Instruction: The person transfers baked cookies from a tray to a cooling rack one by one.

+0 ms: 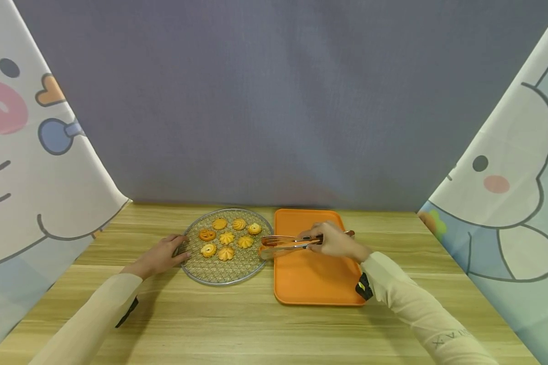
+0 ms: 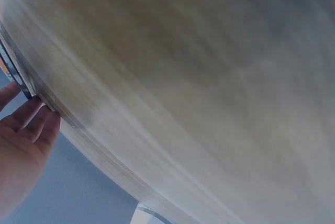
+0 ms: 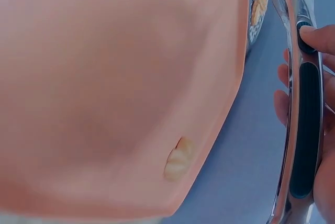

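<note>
My left hand (image 1: pixel 166 253) grips the left rim of a round patterned glass plate (image 1: pixel 248 268), its thumb on one side of the rim and fingers on the other in the left wrist view. Several cookies (image 1: pixel 226 238) lie on the plate, among them a pretzel-shaped one (image 1: pixel 207 234). Over the orange tray (image 1: pixel 319 284), my right hand (image 1: pixel 331 239) holds metal tongs (image 3: pixel 309 124) with dark grip pads. The tongs' tips point left, spread apart at the plate's right rim, with nothing seen between them. One cookie (image 3: pixel 179 159) sits in the tray's corner in the right wrist view.
Plate and tray stand side by side on a wooden table (image 1: pixel 201 324). Behind the table rises a grey cloth backdrop (image 1: pixel 265 101). Cartoon-printed panels (image 1: pixel 520 213) flank it on both sides.
</note>
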`<control>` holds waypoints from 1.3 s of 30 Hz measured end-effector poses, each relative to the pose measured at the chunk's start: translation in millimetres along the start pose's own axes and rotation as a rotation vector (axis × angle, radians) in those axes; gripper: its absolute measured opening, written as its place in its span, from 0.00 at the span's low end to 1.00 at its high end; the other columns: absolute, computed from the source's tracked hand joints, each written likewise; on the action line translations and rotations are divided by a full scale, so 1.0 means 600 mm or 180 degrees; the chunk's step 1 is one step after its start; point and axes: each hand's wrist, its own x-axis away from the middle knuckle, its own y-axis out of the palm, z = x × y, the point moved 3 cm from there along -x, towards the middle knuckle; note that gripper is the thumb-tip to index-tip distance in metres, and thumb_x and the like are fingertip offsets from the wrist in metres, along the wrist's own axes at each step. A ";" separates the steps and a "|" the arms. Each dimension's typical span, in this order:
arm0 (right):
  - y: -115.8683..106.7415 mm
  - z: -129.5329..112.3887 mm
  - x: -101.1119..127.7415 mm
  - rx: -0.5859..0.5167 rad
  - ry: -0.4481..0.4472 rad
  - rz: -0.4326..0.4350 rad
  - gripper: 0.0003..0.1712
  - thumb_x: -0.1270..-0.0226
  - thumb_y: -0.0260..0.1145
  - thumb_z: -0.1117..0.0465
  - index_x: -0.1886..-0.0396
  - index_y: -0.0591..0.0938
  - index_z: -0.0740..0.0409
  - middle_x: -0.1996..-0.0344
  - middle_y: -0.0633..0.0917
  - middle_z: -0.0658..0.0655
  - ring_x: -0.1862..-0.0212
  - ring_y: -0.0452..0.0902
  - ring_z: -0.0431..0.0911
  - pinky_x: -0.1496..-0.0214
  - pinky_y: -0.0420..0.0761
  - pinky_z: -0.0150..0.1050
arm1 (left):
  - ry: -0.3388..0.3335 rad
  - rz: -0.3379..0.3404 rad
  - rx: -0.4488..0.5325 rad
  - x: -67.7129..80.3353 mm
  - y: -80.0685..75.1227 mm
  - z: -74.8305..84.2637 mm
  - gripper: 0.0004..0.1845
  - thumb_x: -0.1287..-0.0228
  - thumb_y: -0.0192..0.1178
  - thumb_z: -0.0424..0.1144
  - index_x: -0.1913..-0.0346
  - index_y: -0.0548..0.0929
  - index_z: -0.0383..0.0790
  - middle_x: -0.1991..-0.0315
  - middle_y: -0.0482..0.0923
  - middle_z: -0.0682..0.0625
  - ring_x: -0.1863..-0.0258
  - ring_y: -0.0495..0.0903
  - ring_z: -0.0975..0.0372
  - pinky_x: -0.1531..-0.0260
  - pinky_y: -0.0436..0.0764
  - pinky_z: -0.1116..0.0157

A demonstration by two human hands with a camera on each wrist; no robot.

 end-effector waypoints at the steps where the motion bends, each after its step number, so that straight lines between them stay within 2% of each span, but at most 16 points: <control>1: 0.002 -0.001 -0.005 0.0008 -0.0011 0.0001 0.17 0.44 0.67 0.66 0.53 0.83 0.57 0.71 0.82 0.52 0.79 0.63 0.41 0.82 0.63 0.26 | 0.0001 -0.0005 -0.0006 0.000 0.000 0.000 0.25 0.38 0.58 0.45 0.45 0.72 0.28 0.47 0.70 0.29 0.48 0.70 0.35 0.50 0.71 0.42; 4: 0.010 -0.005 -0.018 0.0017 -0.0034 -0.0022 0.17 0.44 0.67 0.66 0.53 0.83 0.57 0.70 0.83 0.55 0.78 0.65 0.45 0.82 0.63 0.26 | -0.0001 -0.0015 -0.0021 -0.001 -0.001 0.001 0.25 0.38 0.58 0.44 0.45 0.71 0.28 0.47 0.70 0.29 0.48 0.70 0.35 0.50 0.70 0.41; 9: 0.022 -0.013 -0.037 0.0152 -0.0132 -0.0085 0.17 0.44 0.66 0.66 0.52 0.83 0.57 0.69 0.83 0.57 0.78 0.64 0.44 0.81 0.62 0.26 | -0.0007 -0.0034 -0.0013 -0.001 -0.002 0.002 0.25 0.38 0.58 0.44 0.45 0.71 0.28 0.47 0.70 0.29 0.48 0.69 0.34 0.50 0.70 0.41; 12: 0.029 -0.016 -0.046 0.0261 -0.0148 -0.0114 0.17 0.44 0.66 0.65 0.53 0.83 0.56 0.72 0.81 0.55 0.78 0.63 0.42 0.80 0.62 0.25 | -0.0014 -0.0043 -0.0016 0.000 -0.002 0.002 0.25 0.38 0.58 0.43 0.44 0.71 0.28 0.46 0.70 0.29 0.48 0.69 0.34 0.50 0.70 0.41; 14: 0.033 -0.018 -0.051 0.0280 -0.0131 -0.0131 0.17 0.45 0.66 0.65 0.53 0.83 0.55 0.70 0.83 0.54 0.78 0.63 0.41 0.80 0.62 0.26 | -0.0013 -0.0037 -0.0018 0.000 -0.001 0.001 0.25 0.38 0.58 0.43 0.45 0.71 0.28 0.46 0.70 0.29 0.48 0.69 0.34 0.50 0.70 0.40; 23: 0.044 -0.026 -0.062 0.0469 -0.0215 -0.0158 0.19 0.45 0.64 0.66 0.52 0.83 0.53 0.78 0.77 0.47 0.79 0.60 0.39 0.78 0.59 0.25 | -0.0023 -0.0039 -0.0006 -0.001 0.002 -0.001 0.24 0.38 0.58 0.43 0.45 0.71 0.29 0.46 0.70 0.29 0.48 0.69 0.34 0.50 0.70 0.40; 33: 0.046 -0.027 -0.061 0.0347 -0.0093 -0.0188 0.18 0.46 0.65 0.67 0.53 0.83 0.57 0.77 0.79 0.49 0.78 0.63 0.41 0.79 0.60 0.25 | -0.0007 -0.0002 -0.0023 0.000 0.000 0.001 0.24 0.38 0.58 0.43 0.45 0.71 0.29 0.46 0.70 0.29 0.49 0.69 0.34 0.51 0.70 0.40; 39: 0.043 -0.023 -0.055 0.0107 0.0055 -0.0193 0.19 0.44 0.65 0.65 0.50 0.81 0.57 0.69 0.82 0.54 0.76 0.67 0.44 0.81 0.65 0.27 | -0.0018 -0.0003 -0.0045 0.000 0.003 -0.002 0.25 0.38 0.58 0.44 0.45 0.71 0.29 0.46 0.70 0.30 0.49 0.69 0.34 0.51 0.71 0.40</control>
